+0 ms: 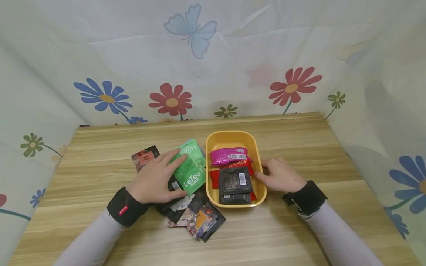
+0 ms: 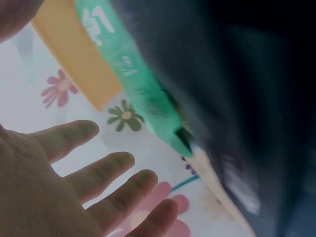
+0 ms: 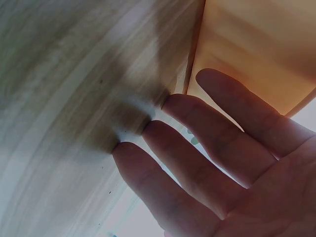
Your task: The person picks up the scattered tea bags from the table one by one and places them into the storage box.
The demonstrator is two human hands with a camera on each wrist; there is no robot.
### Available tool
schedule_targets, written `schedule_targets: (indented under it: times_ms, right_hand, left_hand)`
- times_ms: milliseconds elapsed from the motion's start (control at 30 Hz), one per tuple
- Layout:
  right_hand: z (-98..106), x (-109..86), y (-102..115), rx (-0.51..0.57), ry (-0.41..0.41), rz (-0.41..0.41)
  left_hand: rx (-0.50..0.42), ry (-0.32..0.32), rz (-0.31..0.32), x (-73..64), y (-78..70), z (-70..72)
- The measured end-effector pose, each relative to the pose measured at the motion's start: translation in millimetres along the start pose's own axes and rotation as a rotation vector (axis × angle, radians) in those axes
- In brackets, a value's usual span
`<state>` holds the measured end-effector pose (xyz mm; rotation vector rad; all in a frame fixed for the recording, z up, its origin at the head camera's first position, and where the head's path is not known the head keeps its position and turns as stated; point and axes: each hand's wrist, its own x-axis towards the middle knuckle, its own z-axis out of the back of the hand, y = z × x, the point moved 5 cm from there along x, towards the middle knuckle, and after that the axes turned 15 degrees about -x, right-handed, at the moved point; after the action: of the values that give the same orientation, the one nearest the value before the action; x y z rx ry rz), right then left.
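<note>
A flower-printed sheet (image 1: 233,48) backs the wood-grain table (image 1: 286,236). The left hand (image 1: 154,181) spreads its fingers wide over a pile of dark sachets (image 1: 203,218). The green LeTea packet (image 1: 192,170) looks light, thin and slick, probably best pinched by an edge; it lies at the left thumb and forefinger, contact unclear. Right of those fingertips stands the yellow bin (image 1: 229,138); the right hand (image 1: 283,176) has loosely extended fingers beside its wall.

Tray (image 1: 234,139) on table (image 1: 299,147), packets (image 1: 234,181) in it; loose sachets (image 1: 192,173) left of it; curtain (image 1: 233,74) behind table.
</note>
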<state>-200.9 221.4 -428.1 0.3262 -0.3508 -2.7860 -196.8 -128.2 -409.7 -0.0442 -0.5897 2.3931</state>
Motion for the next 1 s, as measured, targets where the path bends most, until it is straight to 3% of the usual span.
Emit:
schedule_targets:
  times_ms: [167, 333, 500, 700, 1000]
  right_hand:
    - [1.1, -0.5, -1.1, 0.008, 0.001, 0.001]
    - [1.7, -1.3, -1.6, 0.006, -0.005, 0.0]
    - [1.0, -1.3, -1.2, 0.013, 0.0, -0.005]
    - [1.6, -1.4, 0.2, 0.01, -0.001, -0.006]
    - [2.1, -1.1, 1.1, -0.013, -0.025, 0.016]
  left_hand:
    - [-0.008, 0.003, 0.021, -8.0, 10.9, -2.2]
    - [0.004, 0.015, 0.015, -4.8, 14.1, -4.6]
    - [-0.007, 0.071, -0.021, 6.1, 6.4, -6.3]
    - [-0.035, 0.162, -0.121, 20.0, -4.3, -10.4]
    - [-0.036, 0.219, -0.157, 29.6, -13.3, -16.2]
